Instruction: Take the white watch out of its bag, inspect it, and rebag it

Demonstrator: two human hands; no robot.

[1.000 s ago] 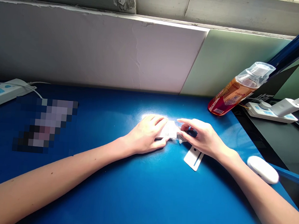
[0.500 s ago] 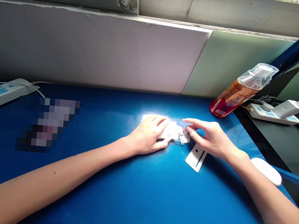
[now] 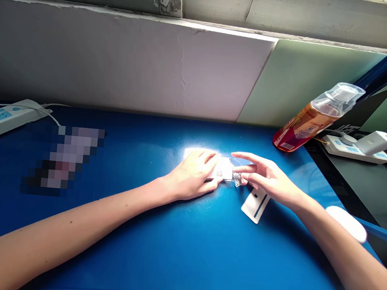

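Observation:
A small clear plastic bag (image 3: 230, 182) lies on the blue table with a white card (image 3: 224, 169) in or on it. My left hand (image 3: 194, 174) rests over the card's left part, thumb and fingers holding it along opposite edges. At the bag's right end is a small silvery thing (image 3: 236, 178), partly hidden; its kind is unclear. My right hand (image 3: 267, 176) hovers over that end, fingers apart, one fingertip at the card's right edge. Below the right hand a white card with a dark slot and hole (image 3: 255, 205) lies on the table, its upper part covered.
A spray bottle (image 3: 309, 121) with a clear cap stands at the back right. Power strips sit at the far left (image 3: 9, 117) and the right (image 3: 359, 148). A white rounded object (image 3: 346, 224) is beside my right forearm. A blurred patch (image 3: 65, 161) covers something at left.
My right hand has moved slightly left, its fingers now reaching over the silvery thing to the card's edge. My left hand stays on the card. The view has shifted slightly.

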